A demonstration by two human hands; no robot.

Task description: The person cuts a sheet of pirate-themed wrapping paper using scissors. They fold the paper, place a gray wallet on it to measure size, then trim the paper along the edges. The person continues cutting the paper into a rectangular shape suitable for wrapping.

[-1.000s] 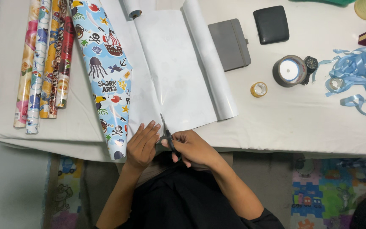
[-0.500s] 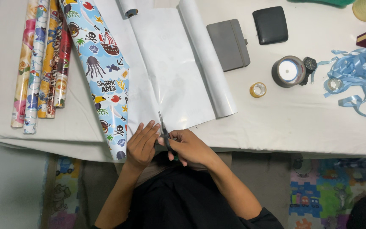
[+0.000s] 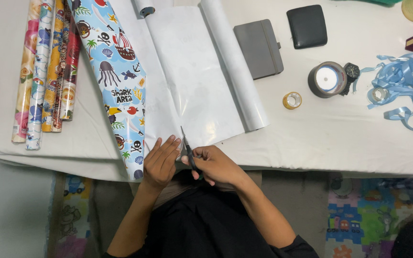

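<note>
1. A sheet of wrapping paper point(image 3: 187, 81) lies white side up on the table point(image 3: 340, 138), smooth and slightly glossy, with its right edge curled into a long white tube.
2. The paper's printed side shows along the left edge as a blue band with skulls, ships, an octopus and palms, running past the near edge of the table.
3. The right hand point(image 3: 216, 165) is closed around the handles of a pair of scissors point(image 3: 187, 150); the thin dark blades point away from the person and sit at the near edge of the sheet.
4. How far the blades are parted cannot be told.
5. The left hand point(image 3: 161, 160) lies flat and open, fingers together, pressing on the paper just left of the scissors.
6. Four rolls of patterned paper point(image 3: 44, 76) lie side by side at the left of the table, bright with cartoon prints.
7. A grey rectangular notebook point(image 3: 259, 48) with rounded corners lies just right of the curled tube, and a dark, soft-looking case point(image 3: 307, 26) sits beyond it.
8. A round spool of white ribbon point(image 3: 327, 79) stands near a dark wristwatch point(image 3: 351, 72).
9. A small ring of yellow tape point(image 3: 292, 100) lies nearer the person.
10. Loose loops of shiny light-blue ribbon point(image 3: 407, 86) are heaped at the right.
11. The table is covered with a white cloth, faintly creased.
</note>
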